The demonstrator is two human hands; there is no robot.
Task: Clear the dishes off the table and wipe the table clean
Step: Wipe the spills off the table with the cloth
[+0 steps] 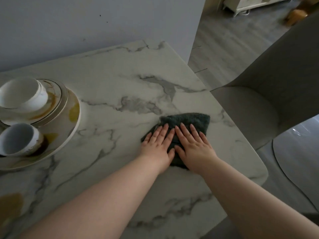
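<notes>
A dark green cloth lies flat on the white marble table near its right edge. My left hand and my right hand press on it side by side with straight fingers. At the table's left edge stands a stack of dirty plates smeared with yellow-brown sauce. A white bowl sits on top of the stack, and a white cup lies on its side on the largest plate. A yellow-brown stain marks the table at the lower left.
A grey chair stands close against the table's right edge. A grey wall runs behind the table. Grey floor and a white cabinet show at the upper right.
</notes>
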